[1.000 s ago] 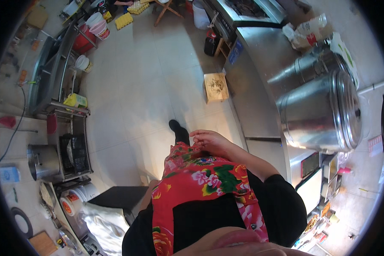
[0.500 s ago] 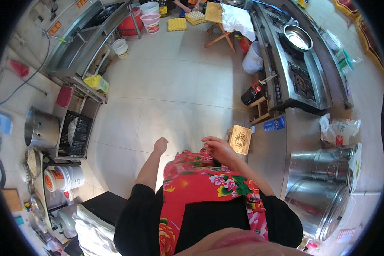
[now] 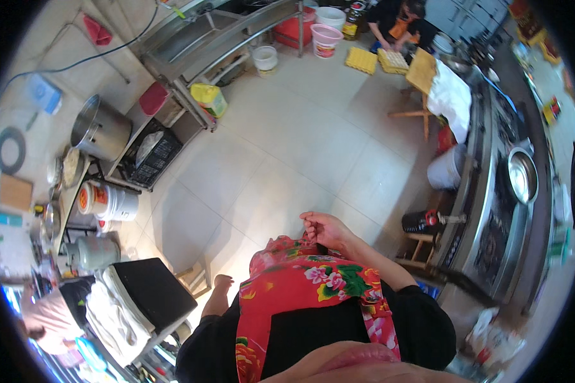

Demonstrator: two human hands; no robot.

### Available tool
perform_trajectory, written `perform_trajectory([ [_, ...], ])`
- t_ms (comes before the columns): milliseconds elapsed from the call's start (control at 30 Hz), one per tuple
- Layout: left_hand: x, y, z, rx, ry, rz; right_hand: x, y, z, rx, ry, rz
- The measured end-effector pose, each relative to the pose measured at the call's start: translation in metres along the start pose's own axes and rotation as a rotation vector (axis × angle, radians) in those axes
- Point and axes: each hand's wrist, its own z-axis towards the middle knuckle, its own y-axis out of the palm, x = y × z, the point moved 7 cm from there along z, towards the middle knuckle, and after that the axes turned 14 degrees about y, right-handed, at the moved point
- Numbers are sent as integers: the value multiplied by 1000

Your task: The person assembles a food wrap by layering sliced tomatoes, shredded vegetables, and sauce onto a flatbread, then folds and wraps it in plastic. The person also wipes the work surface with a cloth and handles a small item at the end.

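My right hand (image 3: 322, 228) is held in front of the red floral apron (image 3: 319, 281), its fingers loosely curled together with nothing seen in them. Lower and to the left, my left hand (image 3: 223, 281) hangs beside the apron. It looks small and foreshortened, its fingers curled in, and no object shows in it. Neither hand touches anything around it. Nearest to my left hand are a pale wooden frame (image 3: 201, 281) and a black-topped stand (image 3: 153, 290) with white cloth (image 3: 118, 313) on it.
A stove (image 3: 492, 236) with a steel pan (image 3: 523, 175) runs along the right. On the left are a rack with a black crate (image 3: 152, 153), a steel pot (image 3: 101, 127) and white buckets (image 3: 120, 204). Far off, a person (image 3: 399, 29) handles egg trays (image 3: 362, 60) beside a wooden stool (image 3: 421, 70).
My view has swung left, so the stove and far person shift rightward. The black-topped stand shows more fully. My left hand has dropped back toward my body; my right stays before the apron.
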Motion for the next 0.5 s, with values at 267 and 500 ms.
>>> perform_trajectory([
  [267,88,-51,-23,682,-366,-960,-90,5,56,-118,319,-95],
  [500,234,-44,60,529,-178,-521,-109,-26,90,-182,607,-231],
])
